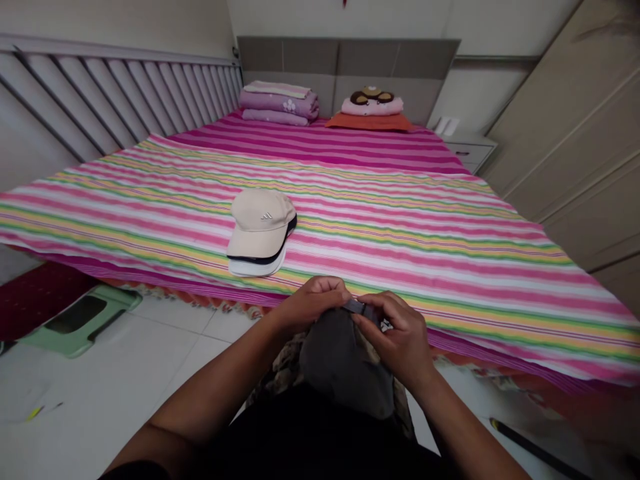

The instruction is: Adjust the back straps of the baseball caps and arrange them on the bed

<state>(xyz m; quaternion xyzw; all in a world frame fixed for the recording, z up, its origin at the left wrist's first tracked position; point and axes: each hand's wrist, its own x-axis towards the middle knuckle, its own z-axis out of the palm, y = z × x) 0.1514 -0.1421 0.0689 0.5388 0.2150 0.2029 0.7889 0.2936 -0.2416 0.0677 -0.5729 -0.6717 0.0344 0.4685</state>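
Observation:
A dark grey cap (343, 363) hangs in front of my body, over my lap. Its strap (356, 307) is stretched between my two hands at the bed's near edge. My left hand (320, 297) is closed, pinching the left end of the strap. From the other side, my right hand (400, 327) pinches the strap between thumb and fingers. The fastening itself is small and partly covered by the fingertips. On the bed, ahead and to the left, lies a stack of caps: a beige cap (263, 223) on top, with black and white brims showing underneath.
A striped sheet (400, 233) covers the bed. Folded purple bedding (280, 105) and a pink and orange pile (373, 115) sit by the headboard (310, 60). A green stool (83, 327) stands at left. A dark stick-like object (535, 450) lies at lower right.

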